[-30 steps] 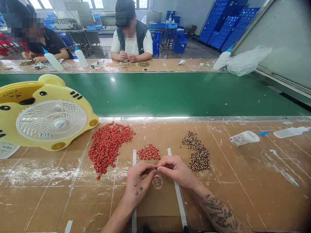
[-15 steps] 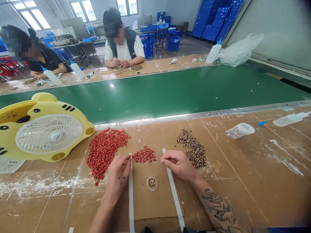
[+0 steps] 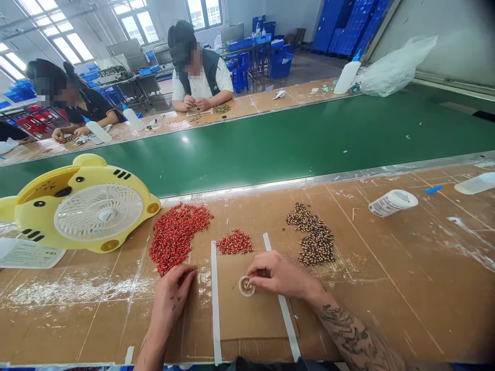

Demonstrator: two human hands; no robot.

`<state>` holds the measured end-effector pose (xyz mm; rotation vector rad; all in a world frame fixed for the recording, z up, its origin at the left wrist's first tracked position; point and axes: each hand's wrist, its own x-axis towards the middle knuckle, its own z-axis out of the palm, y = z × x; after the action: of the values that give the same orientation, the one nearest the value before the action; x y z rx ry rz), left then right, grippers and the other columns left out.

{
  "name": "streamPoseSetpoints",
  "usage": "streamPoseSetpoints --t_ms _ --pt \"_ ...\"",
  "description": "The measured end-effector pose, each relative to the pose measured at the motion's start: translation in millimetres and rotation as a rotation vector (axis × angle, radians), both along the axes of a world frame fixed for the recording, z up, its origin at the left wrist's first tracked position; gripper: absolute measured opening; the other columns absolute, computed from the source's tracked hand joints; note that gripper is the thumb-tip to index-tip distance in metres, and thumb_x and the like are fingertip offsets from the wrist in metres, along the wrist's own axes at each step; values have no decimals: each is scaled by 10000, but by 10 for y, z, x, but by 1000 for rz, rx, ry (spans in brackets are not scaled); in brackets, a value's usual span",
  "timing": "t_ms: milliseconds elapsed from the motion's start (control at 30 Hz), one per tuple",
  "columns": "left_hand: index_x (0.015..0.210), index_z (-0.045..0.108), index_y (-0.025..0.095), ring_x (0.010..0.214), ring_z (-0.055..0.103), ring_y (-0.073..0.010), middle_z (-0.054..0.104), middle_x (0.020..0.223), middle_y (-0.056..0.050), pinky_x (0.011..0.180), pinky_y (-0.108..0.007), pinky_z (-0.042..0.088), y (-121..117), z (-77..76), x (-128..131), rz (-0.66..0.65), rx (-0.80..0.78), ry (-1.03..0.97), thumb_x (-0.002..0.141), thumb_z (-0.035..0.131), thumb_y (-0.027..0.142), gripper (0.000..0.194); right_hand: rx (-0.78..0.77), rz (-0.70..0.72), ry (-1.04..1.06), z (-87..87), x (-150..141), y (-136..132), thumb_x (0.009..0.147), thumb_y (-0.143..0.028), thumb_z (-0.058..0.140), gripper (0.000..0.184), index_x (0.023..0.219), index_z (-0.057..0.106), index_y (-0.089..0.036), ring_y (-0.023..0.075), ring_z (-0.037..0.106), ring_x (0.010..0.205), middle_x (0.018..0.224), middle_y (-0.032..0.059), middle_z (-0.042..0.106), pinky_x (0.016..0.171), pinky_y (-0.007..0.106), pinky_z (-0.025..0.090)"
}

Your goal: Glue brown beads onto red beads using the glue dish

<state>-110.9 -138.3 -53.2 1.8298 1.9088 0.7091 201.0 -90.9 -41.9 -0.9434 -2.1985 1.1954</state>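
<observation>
My left hand rests at the lower edge of the large pile of small red pieces. Its thumb and forefinger are closed in a pinch, and whatever is between them is too small to make out. My right hand is over a cardboard sheet, its thumb and forefinger closing on the upper end of a thin stick. That stick leans in a small clear cup of amber-looking liquid. Just beyond the sheet lies a smaller heap of red pieces.
White tape strips flank the sheet. Dark-and-gold pieces are piled at right, near a white tub. A yellow fan stands left. Beyond the green belt, co-workers handle small pieces beside squeeze bottles.
My left hand has moved left and down, from the sheet's top corner to beside the large red pile. My right hand has come down and inward to the stick in the cup. The view has shifted slightly.
</observation>
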Motion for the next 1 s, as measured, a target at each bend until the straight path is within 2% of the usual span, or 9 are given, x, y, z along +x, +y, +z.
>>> streamPoseSetpoints --t_ms 100,233,433,567,667,733,867,1000 --pt "830 747 207 732 701 -210 762 828 -43 695 -292 558 -44 46 139 75 -48 -274 787 682 350 163 2 -11 31 -63 -26 -12 859 -208 679 83 846 759 -189 140 603 697 757 17 702 645 252 435" --pt "798 754 174 702 706 -195 768 778 -57 661 -264 567 -98 36 403 165 -123 -653 693 781 318 180 3 -11 58 -105 -44 -14 880 -253 665 119 837 760 -196 146 607 705 762 21 704 656 256 438" --pt "827 765 155 758 735 -205 776 823 -81 750 -298 586 -111 21 661 184 -256 -1027 658 828 292 227 4 -34 21 -81 -46 12 877 -288 675 158 782 736 -178 140 569 660 714 14 682 615 251 406" --pt "764 715 166 718 728 -166 730 822 -23 716 -265 577 -111 6 687 192 -258 -1166 661 842 228 175 52 -13 53 -110 -53 -1 901 -327 651 216 765 726 -176 145 569 673 709 25 672 628 261 417" --pt "942 723 209 698 717 -153 697 789 9 699 -268 566 -104 -14 678 153 -282 -1233 675 834 215 289 135 45 78 -133 -67 -22 917 -341 634 237 770 723 -178 153 567 687 702 33 659 649 273 424" --pt "972 740 205 680 706 -157 696 789 -4 687 -283 559 -102 -32 669 138 -304 -1223 670 832 239 318 200 72 68 -133 -77 -32 932 -333 617 243 778 722 -176 153 554 676 688 35 639 634 273 412" --pt "727 768 161 669 660 -142 718 821 -45 640 -251 522 -103 -80 655 147 -282 -1175 610 850 225 157 370 47 6 -109 -90 -39 972 -301 550 264 811 713 -170 159 517 669 691 42 603 610 278 371" --pt "675 755 169 649 621 -113 724 729 -26 578 -194 481 -91 -101 682 174 -275 -1262 599 855 195 128 447 77 -77 -94 -90 -44 983 -272 510 294 758 667 -168 158 488 654 678 36 571 606 286 337"
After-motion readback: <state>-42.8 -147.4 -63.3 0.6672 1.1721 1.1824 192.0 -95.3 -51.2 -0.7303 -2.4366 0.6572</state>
